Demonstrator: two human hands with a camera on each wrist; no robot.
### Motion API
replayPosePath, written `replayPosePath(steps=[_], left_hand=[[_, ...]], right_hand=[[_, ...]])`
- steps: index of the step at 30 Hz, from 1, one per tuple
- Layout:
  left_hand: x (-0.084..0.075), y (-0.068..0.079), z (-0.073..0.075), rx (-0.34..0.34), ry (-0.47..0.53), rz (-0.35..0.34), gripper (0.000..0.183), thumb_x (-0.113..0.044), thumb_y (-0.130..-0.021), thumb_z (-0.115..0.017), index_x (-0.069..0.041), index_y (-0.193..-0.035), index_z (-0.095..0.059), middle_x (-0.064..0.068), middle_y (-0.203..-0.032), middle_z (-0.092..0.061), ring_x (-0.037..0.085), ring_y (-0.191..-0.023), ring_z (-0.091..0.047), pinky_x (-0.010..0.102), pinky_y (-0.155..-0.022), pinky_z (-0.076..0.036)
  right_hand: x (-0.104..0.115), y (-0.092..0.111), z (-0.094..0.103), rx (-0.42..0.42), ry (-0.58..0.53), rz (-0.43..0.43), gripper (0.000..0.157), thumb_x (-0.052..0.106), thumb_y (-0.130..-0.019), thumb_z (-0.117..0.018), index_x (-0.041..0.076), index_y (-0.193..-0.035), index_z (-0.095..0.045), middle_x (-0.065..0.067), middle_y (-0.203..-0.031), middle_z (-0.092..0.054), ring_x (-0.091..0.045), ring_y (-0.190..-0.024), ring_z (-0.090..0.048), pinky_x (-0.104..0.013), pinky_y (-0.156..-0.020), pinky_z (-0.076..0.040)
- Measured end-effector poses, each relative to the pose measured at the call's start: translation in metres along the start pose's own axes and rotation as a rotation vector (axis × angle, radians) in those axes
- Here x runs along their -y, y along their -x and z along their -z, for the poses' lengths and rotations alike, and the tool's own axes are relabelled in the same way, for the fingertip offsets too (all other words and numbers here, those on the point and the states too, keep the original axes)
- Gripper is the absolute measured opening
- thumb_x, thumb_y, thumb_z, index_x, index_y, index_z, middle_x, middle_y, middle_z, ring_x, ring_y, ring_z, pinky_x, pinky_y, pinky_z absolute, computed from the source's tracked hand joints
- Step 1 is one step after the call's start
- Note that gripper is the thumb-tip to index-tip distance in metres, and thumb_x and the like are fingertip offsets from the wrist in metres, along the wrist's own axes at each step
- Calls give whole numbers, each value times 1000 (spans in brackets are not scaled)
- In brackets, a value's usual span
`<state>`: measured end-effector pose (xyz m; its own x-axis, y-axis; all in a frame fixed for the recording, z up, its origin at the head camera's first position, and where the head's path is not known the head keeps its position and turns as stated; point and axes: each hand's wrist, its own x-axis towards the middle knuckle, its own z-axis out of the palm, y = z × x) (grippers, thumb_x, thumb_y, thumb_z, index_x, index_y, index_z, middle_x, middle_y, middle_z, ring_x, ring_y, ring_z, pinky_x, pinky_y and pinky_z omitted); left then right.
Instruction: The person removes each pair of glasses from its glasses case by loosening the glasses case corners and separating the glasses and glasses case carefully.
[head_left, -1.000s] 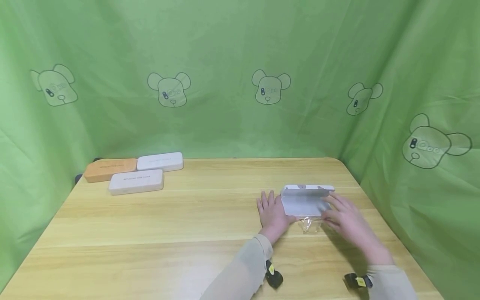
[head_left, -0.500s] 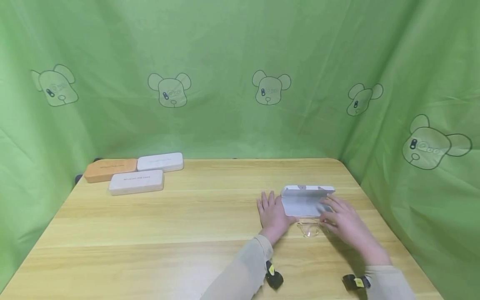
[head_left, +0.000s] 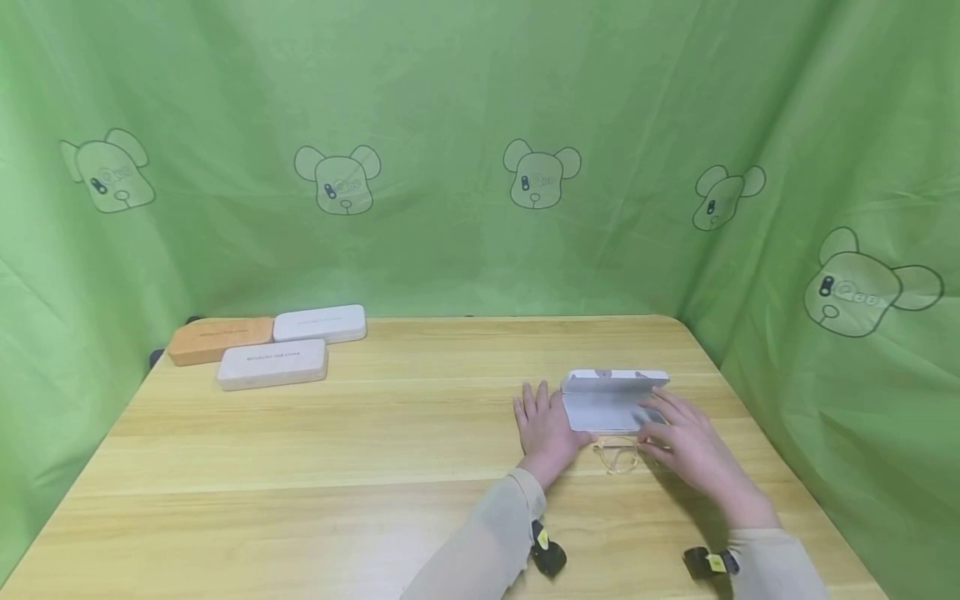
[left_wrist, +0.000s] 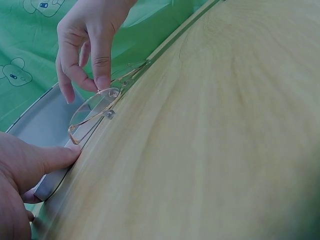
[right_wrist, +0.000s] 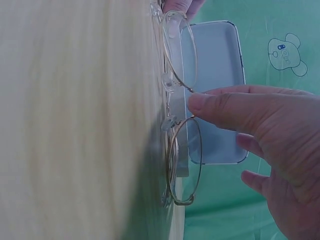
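A pair of thin gold-rimmed eyeglasses (head_left: 618, 457) is at the near side of an open, grey-lined glasses case (head_left: 609, 410). My right hand (head_left: 693, 446) pinches the eyeglasses at the bridge between thumb and fingertips, as the right wrist view shows. Their lenses (right_wrist: 186, 162) stand tilted close over the tabletop, with the temples down by the wood. My left hand (head_left: 547, 427) lies at the case's left end with fingers spread straight, its thumb against the front edge. The case's lid is raised at the back, with a patterned outside.
Three closed glasses cases lie at the table's far left: an orange one (head_left: 221, 340), a white one (head_left: 321, 323) and a pale one (head_left: 273, 364) in front. A green curtain (head_left: 450, 250) encloses the back and sides of the wooden table (head_left: 375, 433).
My right hand has shifted slightly left and toward me, and the eyeglasses have come a little nearer, showing more of their round rims. My left hand and the case have stayed put.
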<state>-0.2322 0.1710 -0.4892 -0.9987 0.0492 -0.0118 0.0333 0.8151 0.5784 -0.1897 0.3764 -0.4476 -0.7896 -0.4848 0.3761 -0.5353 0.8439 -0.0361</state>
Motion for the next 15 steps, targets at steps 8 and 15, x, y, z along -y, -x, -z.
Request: replayPosePath(steps=[8,15], left_hand=[[0,1,0,-18,0,-6,91,-58,-65,-81,-21,-141,-48,4,-158,-34,30,-152,-16,50,-125,-9],[-1,1,1,-18,-7,-5,91,-58,-65,-81,-20,-141,-48,4,-158,-34,30,-152,-16,50,-125,-9]], right_hand=[[-2,1,-2,0,9,8,16,15,-69,-81,20,-79,-70,-20,-129,-60,-49,-129,-42,-72,-100,-32],[-1,0,-1,6,2,-11,16,16,-70,-81,20,-81,-71,-20,-129,-59,-49,-129,-41,-72,-100,-31]])
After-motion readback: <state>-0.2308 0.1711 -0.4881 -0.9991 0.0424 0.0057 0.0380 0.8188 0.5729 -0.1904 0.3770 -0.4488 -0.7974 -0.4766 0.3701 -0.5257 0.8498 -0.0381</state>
